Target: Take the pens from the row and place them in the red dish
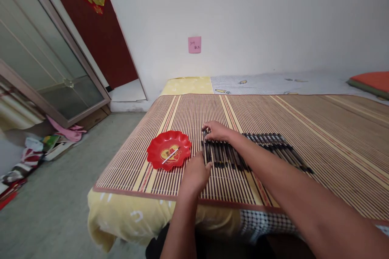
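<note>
The right hand [217, 130] pinches a pen [208, 152]; the left hand [196, 172], between plate [156, 146] and pens [228, 154], has a grip I cannot make out.

From my end I see a glossy plastic plate [155, 149], smooth plastic pens [217, 154], ribbed wood-like mat [194, 113], matt cloth bedding [136, 212].
</note>
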Available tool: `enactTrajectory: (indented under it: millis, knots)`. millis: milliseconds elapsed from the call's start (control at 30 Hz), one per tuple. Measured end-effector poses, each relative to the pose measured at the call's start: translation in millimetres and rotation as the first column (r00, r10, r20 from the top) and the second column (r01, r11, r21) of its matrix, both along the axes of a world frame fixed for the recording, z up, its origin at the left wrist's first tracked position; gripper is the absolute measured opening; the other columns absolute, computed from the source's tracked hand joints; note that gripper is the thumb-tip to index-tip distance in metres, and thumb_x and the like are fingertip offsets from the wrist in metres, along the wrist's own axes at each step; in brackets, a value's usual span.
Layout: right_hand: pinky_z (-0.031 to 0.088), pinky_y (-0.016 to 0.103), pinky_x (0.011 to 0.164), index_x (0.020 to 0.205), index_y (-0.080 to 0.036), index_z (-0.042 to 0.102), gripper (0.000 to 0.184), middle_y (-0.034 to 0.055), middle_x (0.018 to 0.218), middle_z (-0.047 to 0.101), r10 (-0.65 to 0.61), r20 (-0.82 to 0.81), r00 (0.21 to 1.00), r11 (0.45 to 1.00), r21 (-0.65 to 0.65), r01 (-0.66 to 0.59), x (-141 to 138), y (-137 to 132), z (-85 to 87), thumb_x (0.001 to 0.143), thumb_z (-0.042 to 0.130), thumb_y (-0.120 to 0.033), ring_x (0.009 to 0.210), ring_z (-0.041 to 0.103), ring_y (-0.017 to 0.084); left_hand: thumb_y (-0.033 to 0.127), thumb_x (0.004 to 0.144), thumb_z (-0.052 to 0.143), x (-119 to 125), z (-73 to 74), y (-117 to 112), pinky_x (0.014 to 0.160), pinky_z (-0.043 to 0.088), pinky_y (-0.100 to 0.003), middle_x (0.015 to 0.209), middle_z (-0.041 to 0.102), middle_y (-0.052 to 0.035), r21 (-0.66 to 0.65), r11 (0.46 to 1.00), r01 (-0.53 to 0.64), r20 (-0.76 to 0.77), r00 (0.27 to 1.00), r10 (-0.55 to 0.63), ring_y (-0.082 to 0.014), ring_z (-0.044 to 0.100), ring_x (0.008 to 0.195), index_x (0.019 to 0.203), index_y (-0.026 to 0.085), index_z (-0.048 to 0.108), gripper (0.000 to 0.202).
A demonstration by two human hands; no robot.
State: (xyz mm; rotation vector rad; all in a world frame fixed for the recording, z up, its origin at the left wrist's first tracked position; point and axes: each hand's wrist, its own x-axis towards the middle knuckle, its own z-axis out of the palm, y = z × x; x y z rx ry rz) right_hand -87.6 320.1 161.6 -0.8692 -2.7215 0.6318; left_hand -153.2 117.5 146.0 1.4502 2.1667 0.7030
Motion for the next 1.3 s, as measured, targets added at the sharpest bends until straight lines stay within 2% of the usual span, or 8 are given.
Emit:
enactTrajectory:
  millis: [233, 500, 600, 733, 833, 967, 1300]
  knots:
    - [0.048, 0.026, 0.071, 0.103, -0.018, 0.075, 0.039, 0.0062, 0.106, 0.074, -0.012, 0.156, 0.988, 1.000, 0.002, 0.012, -16, 21, -5.1, 0.065, 0.084, -0.022, 0.093, 0.068, 0.023, 0.032, 0.092, 0.059, 2, 4.6, 0, 0.083, 0.047, -0.034, 0.106, 0.073, -0.0159, -0.037, 0.999, -0.009, -0.086, 0.996, 0.006, -0.0299, 0.068, 0.102, 0.114, 0.015, 0.062, 0.029]
    - [0.049, 0.027, 0.074, 0.109, -0.022, 0.075, 0.046, 0.0060, 0.112, 0.074, -0.008, 0.276, 0.961, 0.999, 0.052, -0.007, -24, 23, -9.4, 0.064, 0.085, -0.027, 0.099, 0.068, 0.025, 0.035, 0.092, 0.058, 2, -0.4, 0, 0.082, 0.047, -0.034, 0.105, 0.073, -0.0166, -0.065, 0.998, -0.013, -0.116, 0.993, 0.005, -0.0303, 0.068, 0.101, 0.112, 0.013, 0.062, 0.030]
    - [0.050, 0.025, 0.076, 0.111, -0.023, 0.075, 0.041, 0.0050, 0.113, 0.074, 0.011, 0.293, 0.956, 0.999, 0.046, -0.025, -24, 23, -9.1, 0.071, 0.081, -0.026, 0.099, 0.068, 0.023, 0.036, 0.092, 0.058, 0, -2.3, 0, 0.081, 0.047, -0.034, 0.104, 0.073, -0.0163, -0.067, 0.998, -0.009, -0.121, 0.993, 0.001, -0.0298, 0.069, 0.100, 0.113, 0.013, 0.062, 0.031]
    - [0.049, 0.026, 0.082, 0.114, -0.022, 0.074, 0.036, 0.0064, 0.120, 0.073, -0.013, 0.295, 0.956, 0.997, 0.077, -0.010, -21, 26, -7.8, 0.080, 0.069, -0.014, 0.106, 0.067, 0.023, 0.036, 0.093, 0.058, -1, -6.0, 2, 0.082, 0.047, -0.034, 0.105, 0.073, -0.0164, -0.064, 0.998, -0.010, -0.122, 0.992, 0.003, -0.0301, 0.069, 0.101, 0.115, 0.013, 0.061, 0.032]
    - [0.048, 0.026, 0.084, 0.117, -0.022, 0.073, 0.039, 0.0066, 0.123, 0.072, -0.017, 0.299, 0.954, 0.995, 0.095, -0.012, -19, 28, -7.8, 0.079, 0.069, -0.013, 0.110, 0.066, 0.023, 0.036, 0.093, 0.057, -2, -8.6, 3, 0.084, 0.047, -0.034, 0.106, 0.073, -0.0153, -0.050, 0.999, -0.010, -0.128, 0.992, 0.004, -0.0289, 0.068, 0.102, 0.114, 0.014, 0.062, 0.030]
    - [0.048, 0.025, 0.084, 0.117, -0.024, 0.073, 0.039, 0.0048, 0.122, 0.072, -0.006, 0.317, 0.948, 0.994, 0.102, -0.027, -20, 26, -9.9, 0.079, 0.072, -0.018, 0.109, 0.066, 0.022, 0.034, 0.093, 0.057, -1, -9.3, 3, 0.084, 0.047, -0.034, 0.107, 0.073, -0.0154, -0.058, 0.998, -0.009, -0.138, 0.990, 0.001, -0.0291, 0.068, 0.102, 0.115, 0.015, 0.062, 0.030]
    - [0.045, 0.026, 0.073, 0.113, -0.021, 0.074, 0.035, 0.0063, 0.114, 0.074, 0.006, 0.337, 0.941, 0.993, 0.112, -0.046, -22, 17, -8.3, 0.078, 0.073, -0.021, 0.102, 0.067, 0.023, 0.034, 0.093, 0.057, -1, -5.9, 5, 0.083, 0.048, -0.036, 0.106, 0.074, -0.0157, -0.071, 0.997, -0.013, -0.144, 0.990, 0.003, -0.0302, 0.069, 0.102, 0.115, 0.016, 0.062, 0.030]
